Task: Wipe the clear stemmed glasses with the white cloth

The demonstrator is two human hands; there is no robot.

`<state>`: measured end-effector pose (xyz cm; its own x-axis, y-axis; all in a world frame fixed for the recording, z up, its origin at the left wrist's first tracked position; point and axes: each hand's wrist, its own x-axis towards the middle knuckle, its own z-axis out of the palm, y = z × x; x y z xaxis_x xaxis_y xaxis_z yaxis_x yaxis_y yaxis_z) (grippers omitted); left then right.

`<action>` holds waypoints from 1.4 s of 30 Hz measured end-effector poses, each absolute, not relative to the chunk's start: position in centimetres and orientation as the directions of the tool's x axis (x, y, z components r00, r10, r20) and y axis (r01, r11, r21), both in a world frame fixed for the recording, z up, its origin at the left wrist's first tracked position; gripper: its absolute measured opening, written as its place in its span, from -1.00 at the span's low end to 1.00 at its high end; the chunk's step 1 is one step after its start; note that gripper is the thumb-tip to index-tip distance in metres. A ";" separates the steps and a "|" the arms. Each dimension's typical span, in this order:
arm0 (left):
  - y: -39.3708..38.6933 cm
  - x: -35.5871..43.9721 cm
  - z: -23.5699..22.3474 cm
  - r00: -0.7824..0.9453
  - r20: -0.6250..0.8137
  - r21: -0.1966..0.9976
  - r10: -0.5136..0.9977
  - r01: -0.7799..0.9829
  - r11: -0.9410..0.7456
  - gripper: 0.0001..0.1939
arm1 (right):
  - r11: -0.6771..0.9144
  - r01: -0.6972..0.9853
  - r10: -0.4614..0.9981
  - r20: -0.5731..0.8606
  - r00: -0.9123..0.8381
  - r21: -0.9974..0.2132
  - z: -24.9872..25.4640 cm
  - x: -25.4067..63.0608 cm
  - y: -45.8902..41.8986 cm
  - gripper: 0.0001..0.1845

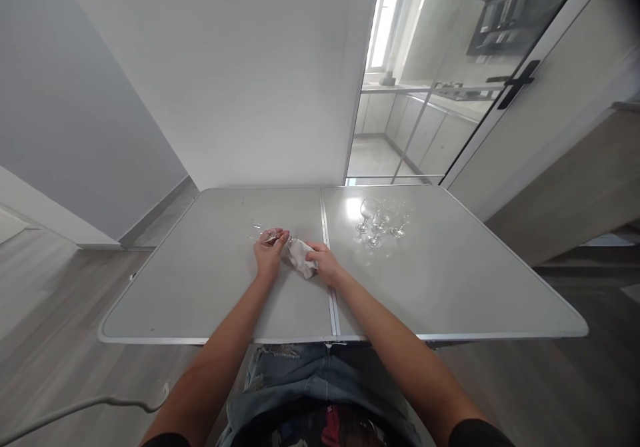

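Observation:
My left hand [269, 250] is closed on a clear stemmed glass [273, 235], held low over the left half of the table near the centre seam. Part of the glass shows between the fingers, and faint clear outlines lie just beyond the knuckles; whether these belong to the same glass I cannot tell. In my right hand [324, 262] is a white cloth [301, 258], bunched up and hanging a little below the fingers. The cloth's left edge meets the glass close to my left fingertips. Several stemmed glasses [376, 224] stand grouped on the right half of the table.
The grey folding table [440, 287] has a metal rim and a seam down its middle. A white wall [250, 80] rises behind it. To the right is a glass door with a black handle [520, 84]. A pale cable [100, 400] runs at lower left.

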<state>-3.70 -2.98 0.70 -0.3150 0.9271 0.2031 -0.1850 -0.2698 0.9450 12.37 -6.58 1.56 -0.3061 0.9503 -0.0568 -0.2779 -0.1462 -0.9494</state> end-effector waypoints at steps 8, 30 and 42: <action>-2.9 -3.6 0.2 -0.255 0.197 0.963 0.947 -0.129 -0.235 -0.64 | 0.213 0.077 0.969 0.221 0.107 -0.974 0.9 13.2 -5.7 -0.78; -4.6 -3.1 1.2 0.287 0.408 0.908 0.867 -0.024 -0.419 -0.55 | 0.278 0.827 0.885 0.465 -0.023 -0.489 2.9 13.9 -7.3 -0.82; -4.5 -3.2 0.4 0.587 0.274 0.754 0.762 0.360 -0.549 -0.68 | -0.149 0.739 0.672 0.481 0.563 -0.657 3.7 31.6 -12.2 -0.60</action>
<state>-3.15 -4.50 0.45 0.5871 0.7618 0.2737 0.3604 -0.5488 0.7542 31.57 -12.24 3.66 0.5627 0.6721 0.4813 0.7393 -0.1485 -0.6568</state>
